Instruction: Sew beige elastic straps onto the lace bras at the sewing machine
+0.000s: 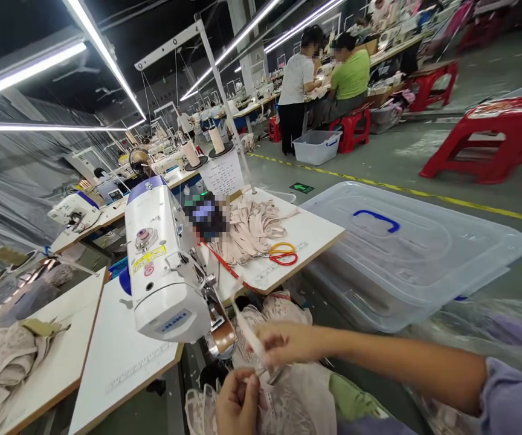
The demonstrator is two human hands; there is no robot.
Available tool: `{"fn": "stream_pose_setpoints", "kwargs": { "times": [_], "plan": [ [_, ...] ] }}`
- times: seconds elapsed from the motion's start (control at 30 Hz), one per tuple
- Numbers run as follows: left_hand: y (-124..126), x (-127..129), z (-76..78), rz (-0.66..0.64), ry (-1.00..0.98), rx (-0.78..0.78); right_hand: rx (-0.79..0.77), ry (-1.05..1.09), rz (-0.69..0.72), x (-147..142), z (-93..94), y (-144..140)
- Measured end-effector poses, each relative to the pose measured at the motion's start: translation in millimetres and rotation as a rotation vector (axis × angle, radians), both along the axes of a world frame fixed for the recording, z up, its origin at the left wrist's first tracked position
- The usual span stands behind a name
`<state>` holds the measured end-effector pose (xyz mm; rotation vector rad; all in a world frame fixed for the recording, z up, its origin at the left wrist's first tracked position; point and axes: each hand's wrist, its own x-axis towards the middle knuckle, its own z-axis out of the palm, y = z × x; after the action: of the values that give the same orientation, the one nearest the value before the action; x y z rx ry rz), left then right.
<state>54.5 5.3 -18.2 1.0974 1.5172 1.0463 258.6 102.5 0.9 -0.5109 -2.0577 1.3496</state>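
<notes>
My left hand [238, 402] is low in the middle of the head view, thumb and forefinger pinched at the edge of a beige lace garment [288, 408]. My right hand [279, 343], smeared by motion, has its fingers curled just above it. A pale fabric strap [248, 329] runs up from those fingers towards the sewing machine. Below my right hand is a small greyish shiny piece that I cannot make out. The white sewing machine [165, 272] stands left of both hands. More lace fabric [286, 309] hangs at the table edge behind them.
Beige straps [254, 223] lie heaped on the machine table [319, 226], with orange-handled scissors [283, 254] beside them. A lidded clear plastic box [406, 241] stands to the right. More beige pieces [7, 368] lie on the left table. Two people [324, 78] work further back near red stools [487, 139].
</notes>
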Motion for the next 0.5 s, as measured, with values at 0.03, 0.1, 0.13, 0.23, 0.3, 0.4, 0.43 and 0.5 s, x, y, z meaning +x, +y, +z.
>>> {"fn": "stream_pose_setpoints", "kwargs": {
  "times": [0.03,0.1,0.13,0.23,0.3,0.4,0.43,0.5],
  "plan": [
    [0,2,3.1,0.001,0.019,0.003,-0.052,-0.001,0.073,-1,-6.8,-20],
    [-2,6,12.2,-0.037,0.092,-0.018,-0.111,0.002,0.093,-5,-15.8,-49],
    [-3,7,16.3,-0.042,0.117,-0.003,-0.126,0.001,0.060,-7,-18.8,-57],
    [-5,5,16.4,-0.087,0.057,-0.032,-0.205,-0.004,-0.046,-13,-28.0,-68],
    [-9,-2,7.4,-0.101,-0.066,-0.075,-0.303,0.013,-0.082,-16,-33.3,-69],
    [-20,-13,-7.6,-0.184,-0.158,-0.069,-0.463,0.058,-0.120,-16,-36.5,-71],
    [-24,-15,-11.8,-0.227,-0.159,-0.057,-0.499,0.068,-0.135,-15,-37.1,-73],
    [-30,-17,-19.8,-0.318,-0.135,-0.027,-0.531,0.079,-0.154,-15,-39.1,-75]
  ]
}}
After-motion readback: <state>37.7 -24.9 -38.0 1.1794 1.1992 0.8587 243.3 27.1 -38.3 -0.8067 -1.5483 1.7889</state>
